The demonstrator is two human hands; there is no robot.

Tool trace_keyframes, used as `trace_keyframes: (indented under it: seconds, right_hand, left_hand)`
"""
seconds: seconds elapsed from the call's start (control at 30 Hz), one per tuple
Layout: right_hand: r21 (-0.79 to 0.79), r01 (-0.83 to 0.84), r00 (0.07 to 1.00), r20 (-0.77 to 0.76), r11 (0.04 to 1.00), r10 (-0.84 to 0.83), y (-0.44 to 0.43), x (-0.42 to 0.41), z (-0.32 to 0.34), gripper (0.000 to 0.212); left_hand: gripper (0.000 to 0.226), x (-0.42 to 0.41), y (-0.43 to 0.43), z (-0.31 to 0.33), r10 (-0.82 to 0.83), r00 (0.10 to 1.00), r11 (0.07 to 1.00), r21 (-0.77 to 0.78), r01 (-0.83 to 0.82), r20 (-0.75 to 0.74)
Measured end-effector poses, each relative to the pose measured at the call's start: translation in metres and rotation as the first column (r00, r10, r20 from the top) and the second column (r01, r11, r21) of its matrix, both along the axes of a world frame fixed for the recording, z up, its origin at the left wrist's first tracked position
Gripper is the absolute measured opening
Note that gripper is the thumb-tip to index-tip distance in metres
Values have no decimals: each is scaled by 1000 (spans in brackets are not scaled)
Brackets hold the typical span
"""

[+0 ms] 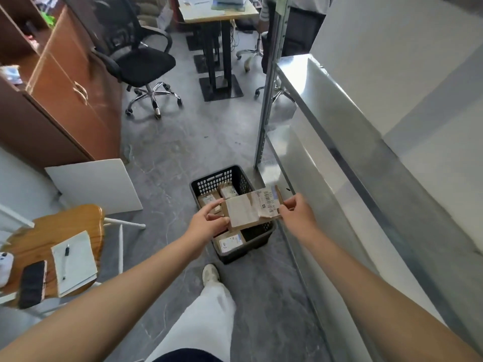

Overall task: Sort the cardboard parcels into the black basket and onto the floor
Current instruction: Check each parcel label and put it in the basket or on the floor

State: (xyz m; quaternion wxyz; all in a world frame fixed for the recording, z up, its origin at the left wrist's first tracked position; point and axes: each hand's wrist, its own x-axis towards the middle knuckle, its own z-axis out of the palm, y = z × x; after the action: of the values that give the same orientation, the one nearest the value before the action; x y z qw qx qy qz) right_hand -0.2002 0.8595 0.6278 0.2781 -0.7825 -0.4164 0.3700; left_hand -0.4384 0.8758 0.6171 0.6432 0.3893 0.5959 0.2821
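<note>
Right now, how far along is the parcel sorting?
Done: at least three cardboard parcels lie in the black basket. In hand: the left hand and right hand hold one labelled parcel by its ends, above the basket. Left: that parcel is not yet set down, and no parcel shows on the floor, so the floor pile looks unstarted.

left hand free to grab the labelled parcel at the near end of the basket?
Probably not yet: the left hand pinches the held parcel, shared with the right hand, above the basket. The near parcel lies uncovered just below, so once the hand lets go the way looks clear.
</note>
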Motion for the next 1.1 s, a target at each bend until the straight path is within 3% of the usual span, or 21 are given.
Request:
trace_keyframes:
  seconds: [0.27,0.5,0.83,0.97,1.1]
  right_hand:
    - [-150,80,997,14,985,-79,124,-5,-55,7]
    - [-279,110,992,-27,954,-122,187,7,-128,12]
    - [-468,54,999,20,882,-50,221,39,-339,5]
    - [-510,22,996,84,860,24,227,35,-417,23]
    - [-537,-4,974,189,844,125,232,15,-468,48]
  left_hand:
    - [53,5,136,-48,-54,995,993,-106,45,-82]
    - [54,27,207,-129,-56,988,973,-230,22,-142]
    - [46,89,225,-360,144,976,844,-495,-208,-166]
    - [38,114,224,-450,254,956,712,-641,-288,-148]
    - [28,132,219,-516,308,932,635,-688,-352,-194]
